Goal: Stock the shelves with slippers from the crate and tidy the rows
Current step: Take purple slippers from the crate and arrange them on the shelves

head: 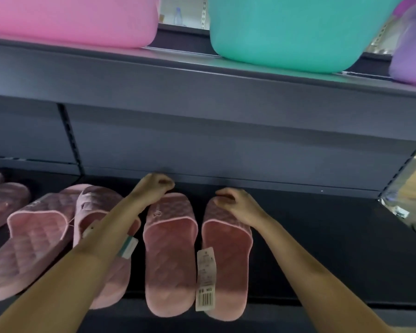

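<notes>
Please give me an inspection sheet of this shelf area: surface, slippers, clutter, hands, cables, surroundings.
Surface: dark lower shelf; the slippers lie on it.
Job's things: left slipper and right slipper side by side, toes inward, price tag between them; more pink slippers to the left, less straight; crate not in view.
Clutter: nothing seen.
Hands: left hand curled at left slipper's toe, grip unclear; right hand curled over right slipper's toe.
Cables: nothing seen.
Surroundings: upper shelf with pink tub, teal tub, purple tub.

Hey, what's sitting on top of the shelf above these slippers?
A pink tub, a teal tub and part of a purple tub on the upper shelf. Their insides are hidden from below.
</notes>
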A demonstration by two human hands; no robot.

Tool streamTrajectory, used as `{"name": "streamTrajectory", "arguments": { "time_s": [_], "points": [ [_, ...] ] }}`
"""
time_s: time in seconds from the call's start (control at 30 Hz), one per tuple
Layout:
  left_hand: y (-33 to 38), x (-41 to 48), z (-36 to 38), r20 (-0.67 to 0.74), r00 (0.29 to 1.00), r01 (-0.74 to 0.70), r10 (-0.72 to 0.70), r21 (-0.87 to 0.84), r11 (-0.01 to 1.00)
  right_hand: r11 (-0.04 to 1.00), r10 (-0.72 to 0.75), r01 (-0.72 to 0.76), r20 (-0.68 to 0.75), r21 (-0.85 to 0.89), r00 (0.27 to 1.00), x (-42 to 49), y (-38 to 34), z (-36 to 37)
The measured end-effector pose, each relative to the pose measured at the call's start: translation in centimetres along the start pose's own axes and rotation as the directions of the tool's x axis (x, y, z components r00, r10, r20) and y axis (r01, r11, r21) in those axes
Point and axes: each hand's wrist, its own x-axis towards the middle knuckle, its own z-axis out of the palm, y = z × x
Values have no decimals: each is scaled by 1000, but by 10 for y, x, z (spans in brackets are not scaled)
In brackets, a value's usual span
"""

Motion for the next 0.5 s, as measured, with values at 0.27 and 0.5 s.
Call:
{"name": "streamTrajectory", "arguments": {
  "time_s": [0.27,0.5],
  "points": [
    [12,-43,-24,72,980,-197,185,246,949,979,-116,82,-177,-187,977,-47,-30,5],
    [-6,-94,-36,0,936,-323,352,404,856,940,-144,45,-273,-337,951,-96,-50,20]
  ]
}}
